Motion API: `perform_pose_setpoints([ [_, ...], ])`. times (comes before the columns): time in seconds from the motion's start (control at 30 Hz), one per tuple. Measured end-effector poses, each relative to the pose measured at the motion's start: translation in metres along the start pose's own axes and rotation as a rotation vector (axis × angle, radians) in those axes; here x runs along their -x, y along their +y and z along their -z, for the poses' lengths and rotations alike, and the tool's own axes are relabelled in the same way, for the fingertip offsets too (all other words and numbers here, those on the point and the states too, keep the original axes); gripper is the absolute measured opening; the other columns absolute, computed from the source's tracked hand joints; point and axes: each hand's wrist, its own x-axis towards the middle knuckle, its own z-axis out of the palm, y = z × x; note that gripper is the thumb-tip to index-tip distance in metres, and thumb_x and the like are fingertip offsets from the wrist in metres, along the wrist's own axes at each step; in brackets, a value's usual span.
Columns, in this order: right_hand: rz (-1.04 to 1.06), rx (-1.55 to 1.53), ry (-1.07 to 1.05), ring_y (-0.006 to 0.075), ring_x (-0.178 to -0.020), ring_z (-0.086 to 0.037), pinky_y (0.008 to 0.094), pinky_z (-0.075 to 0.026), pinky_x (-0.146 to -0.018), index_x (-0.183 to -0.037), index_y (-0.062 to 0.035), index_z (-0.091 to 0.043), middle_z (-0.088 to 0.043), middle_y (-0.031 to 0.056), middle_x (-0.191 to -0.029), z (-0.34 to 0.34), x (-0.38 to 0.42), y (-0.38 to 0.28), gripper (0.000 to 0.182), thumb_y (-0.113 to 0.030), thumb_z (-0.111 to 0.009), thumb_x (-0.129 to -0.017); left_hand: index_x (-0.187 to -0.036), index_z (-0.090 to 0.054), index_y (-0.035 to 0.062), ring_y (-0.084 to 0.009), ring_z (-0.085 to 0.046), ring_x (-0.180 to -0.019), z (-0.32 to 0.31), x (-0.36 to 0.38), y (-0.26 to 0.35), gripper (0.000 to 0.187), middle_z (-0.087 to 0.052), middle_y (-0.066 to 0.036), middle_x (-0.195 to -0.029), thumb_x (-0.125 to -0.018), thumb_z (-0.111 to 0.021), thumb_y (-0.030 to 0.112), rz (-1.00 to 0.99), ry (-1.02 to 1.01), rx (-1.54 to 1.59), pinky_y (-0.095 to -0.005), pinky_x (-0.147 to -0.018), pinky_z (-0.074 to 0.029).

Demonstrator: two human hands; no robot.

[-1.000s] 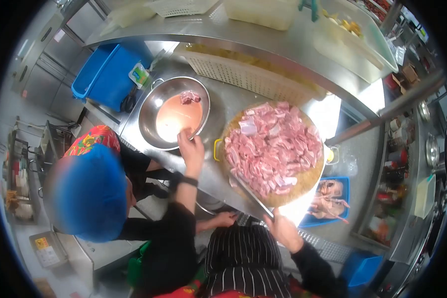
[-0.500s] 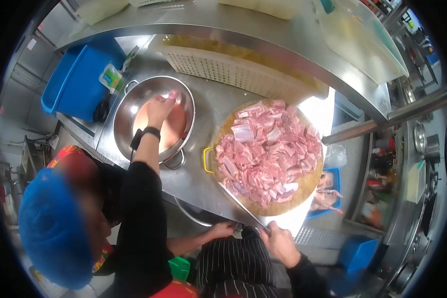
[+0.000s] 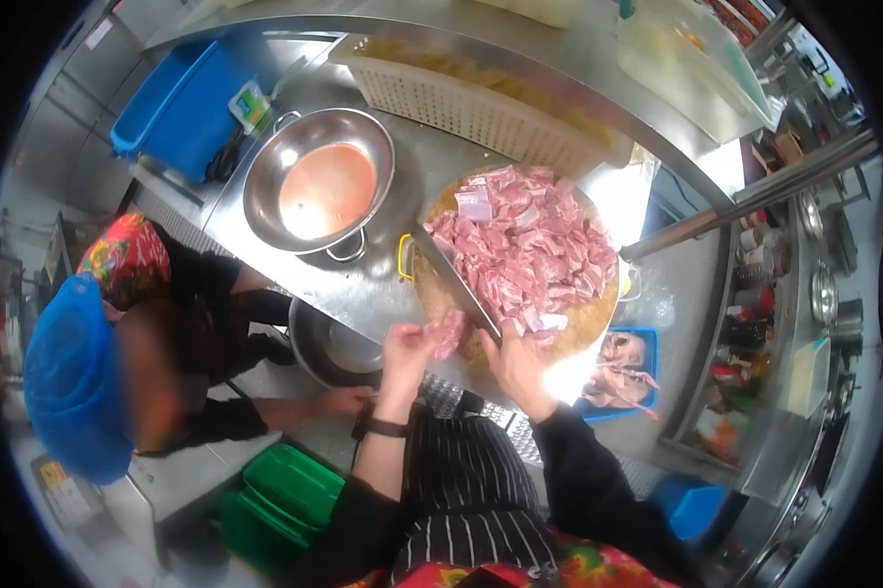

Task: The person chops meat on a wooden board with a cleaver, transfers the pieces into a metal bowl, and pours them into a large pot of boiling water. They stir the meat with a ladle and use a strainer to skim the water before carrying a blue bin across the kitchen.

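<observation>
A heap of cut raw meat (image 3: 535,240) covers much of a round wooden chopping board (image 3: 441,299). My right hand (image 3: 522,367) is closed round the handle end of a knife (image 3: 456,279), whose long blade lies along the left side of the heap. Closed on a small piece of raw meat (image 3: 448,335), my left hand (image 3: 409,351) is at the near left edge of the board. The steel bowl (image 3: 257,186) to the left holds reddish liquid, with no hand in it.
A co-worker in a blue hair cover (image 3: 74,382) is at the left, one arm reaching toward my left wrist. Behind stand a blue bin (image 3: 182,113) and a perforated white crate (image 3: 441,106). Poultry lies in a blue tray (image 3: 647,400) at right; a green bin (image 3: 280,500) is below.
My left hand has come out of the bowl, over to the board's near edge, with meat in it. My right hand and the knife have moved up onto the board beside the heap.
</observation>
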Motion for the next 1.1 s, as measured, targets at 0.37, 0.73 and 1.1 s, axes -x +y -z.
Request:
perform_pose_setpoints([
  [0.37,-0.009,-0.005,-0.04,0.0475,-0.06,-0.064,0.056,-0.052,-0.058,-0.102,0.0084,-0.053,-0.063,0.0282,-0.062,-0.026,0.035,0.003,0.039,-0.03,-0.059,-0.1,-0.101,-0.071,-0.0028,-0.0106,-0.064,-0.08,-0.031,0.025,-0.009,0.012,-0.071,-0.006,-0.092,-0.092,-0.072,0.005,-0.153,0.182,0.092,-0.0251,-0.074,-0.052],
  [0.73,-0.092,0.04,-0.018,0.0484,-0.066,-0.067,0.0563,-0.054,-0.061,-0.108,0.01,-0.049,-0.064,0.0312,-0.067,-0.048,0.03,-0.006,0.045,-0.033,-0.058,-0.099,-0.101,-0.072,-0.0048,-0.0099,-0.065,-0.078,-0.026,0.046,0.003,0.015,-0.072,-0.005,-0.086,-0.092,-0.071,0.007,-0.156,0.149,0.008,-0.0252,-0.076,-0.053],
  [1.1,-0.154,-0.031,-0.28,0.0494,-0.068,-0.067,0.0569,-0.053,-0.063,-0.096,0.0065,-0.055,-0.066,0.0307,-0.07,-0.005,0.075,0.049,0.042,-0.035,-0.055,-0.1,-0.107,-0.067,-0.0033,-0.0148,-0.064,-0.081,-0.029,0.014,0.01,0.022,-0.068,-0.008,-0.09,-0.094,-0.066,0.015,0.058,0.122,-0.051,-0.0296,-0.073,-0.054],
])
